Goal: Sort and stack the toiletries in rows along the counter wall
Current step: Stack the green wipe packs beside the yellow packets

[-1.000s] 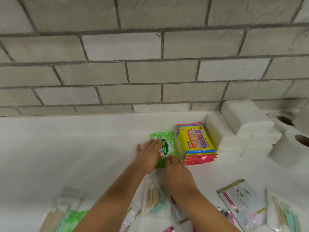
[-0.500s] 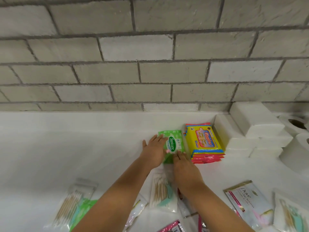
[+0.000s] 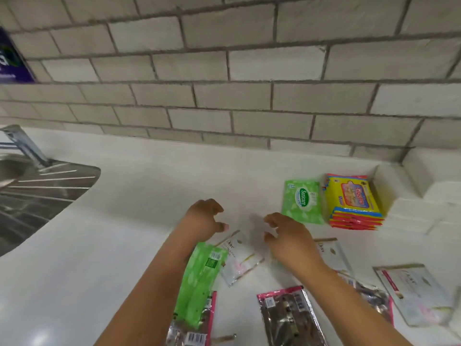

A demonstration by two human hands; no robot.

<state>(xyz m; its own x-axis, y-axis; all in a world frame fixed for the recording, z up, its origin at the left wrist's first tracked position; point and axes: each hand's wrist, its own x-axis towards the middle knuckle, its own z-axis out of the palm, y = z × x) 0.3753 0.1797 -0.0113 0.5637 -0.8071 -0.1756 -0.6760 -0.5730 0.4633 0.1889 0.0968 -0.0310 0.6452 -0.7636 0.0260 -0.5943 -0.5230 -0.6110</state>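
A home kitchen or washroom: a steel sink (image 3: pixel 37 193) with a tap (image 3: pixel 23 143) lies left of the hands (image 3: pixel 203 221), set in a white bench (image 3: pixel 149 183) under a tiled wall (image 3: pixel 224 96).

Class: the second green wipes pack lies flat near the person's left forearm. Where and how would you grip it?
Probably pinch the green wipes pack across its long side edges near its exposed far end, coming from above with the left hand: it is flat, long, and its near end overlaps a foil sachet.
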